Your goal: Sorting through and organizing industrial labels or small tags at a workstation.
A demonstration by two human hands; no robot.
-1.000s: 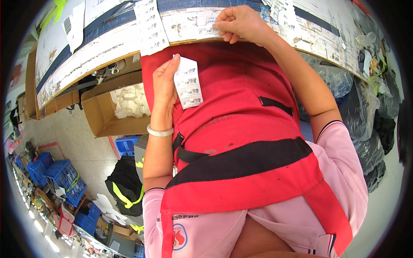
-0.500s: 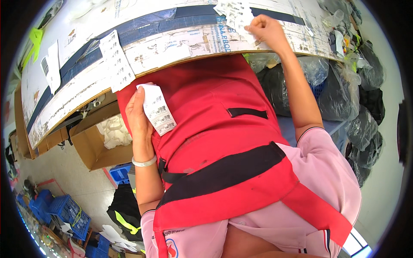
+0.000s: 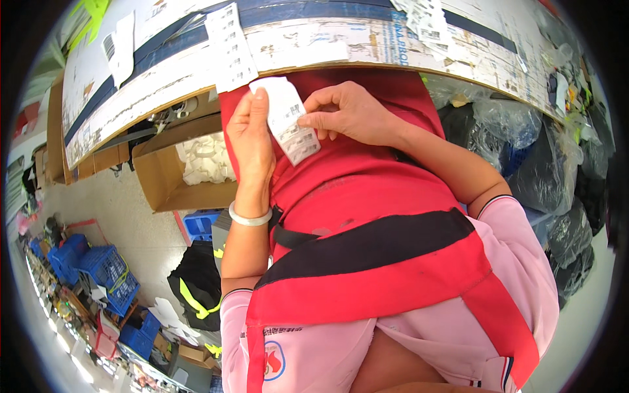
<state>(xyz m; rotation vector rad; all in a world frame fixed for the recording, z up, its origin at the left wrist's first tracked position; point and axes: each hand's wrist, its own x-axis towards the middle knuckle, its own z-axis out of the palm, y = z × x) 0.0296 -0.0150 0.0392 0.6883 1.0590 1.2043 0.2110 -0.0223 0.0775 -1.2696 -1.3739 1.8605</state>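
A small stack of white printed labels (image 3: pixel 282 111) is gripped along its left side by my left hand (image 3: pixel 252 131), thumb on top. It hangs in front of my red apron, just below the table edge. The thumb and forefinger of my right hand (image 3: pixel 357 114) pinch at the stack's right edge; whether a single label is between them I cannot make out. On the table lie a loose pile of label strips (image 3: pixel 429 26) at the far right, a longer label sheet (image 3: pixel 230 49) near the front edge, and another white strip (image 3: pixel 120 52) at the left.
The worn white table (image 3: pixel 314 39) with a dark blue band runs across in front of me. Below it stands an open cardboard box (image 3: pixel 154 177) with off-white pieces inside. Bagged dark goods (image 3: pixel 540 180) are heaped at right. Blue crates (image 3: pixel 108 275) stand on the floor at left.
My right hand has come back from the label pile on the table to the labels in my left hand. The left hand is slightly higher in view, as the whole view has shifted.
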